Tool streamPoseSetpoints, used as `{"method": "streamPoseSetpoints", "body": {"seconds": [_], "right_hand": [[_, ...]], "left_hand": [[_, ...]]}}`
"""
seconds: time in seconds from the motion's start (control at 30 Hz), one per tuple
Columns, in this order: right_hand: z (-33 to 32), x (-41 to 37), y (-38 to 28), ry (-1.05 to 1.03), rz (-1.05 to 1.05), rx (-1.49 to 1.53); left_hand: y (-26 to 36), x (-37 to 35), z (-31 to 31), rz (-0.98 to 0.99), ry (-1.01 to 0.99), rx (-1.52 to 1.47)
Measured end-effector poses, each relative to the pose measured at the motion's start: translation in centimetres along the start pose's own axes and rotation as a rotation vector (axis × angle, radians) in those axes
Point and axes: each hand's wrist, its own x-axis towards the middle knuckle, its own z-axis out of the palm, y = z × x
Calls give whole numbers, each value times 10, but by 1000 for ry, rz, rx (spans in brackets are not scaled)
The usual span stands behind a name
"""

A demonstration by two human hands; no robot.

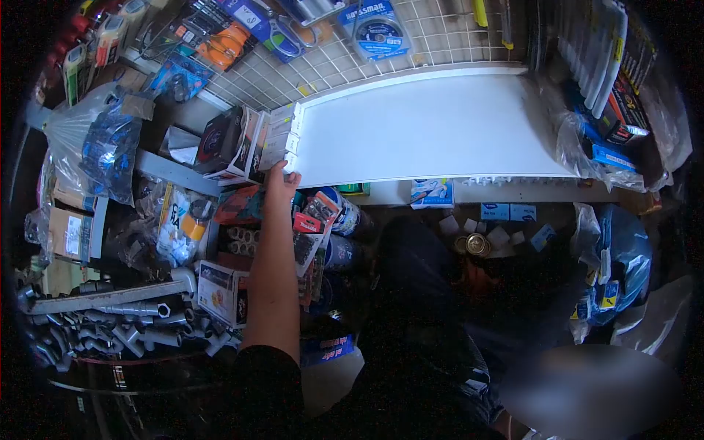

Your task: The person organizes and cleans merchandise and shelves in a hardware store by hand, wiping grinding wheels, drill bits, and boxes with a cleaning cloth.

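Observation:
My left hand reaches up to the left end of a white shelf. Its fingers are closed against the nearest of several small white boxes, lined up in a row there. Whether the fingers wrap fully round that box or only press its front is hard to see. Just left of the row stand larger dark and white boxes. My right hand does not show clearly.
Packaged tools, among them a blue disc pack, hang on a wire grid. Grey pipe fittings pile up at lower left. Bagged goods crowd the right side. Someone's blurred head is at lower right.

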Motion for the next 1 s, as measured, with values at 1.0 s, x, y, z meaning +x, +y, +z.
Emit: {"method": "streamPoseSetpoints", "body": {"seconds": [1.0], "right_hand": [[139, -162, -257, -528, -677, -979]], "left_hand": [[-156, -358, -2, 173, -1423, 497]]}}
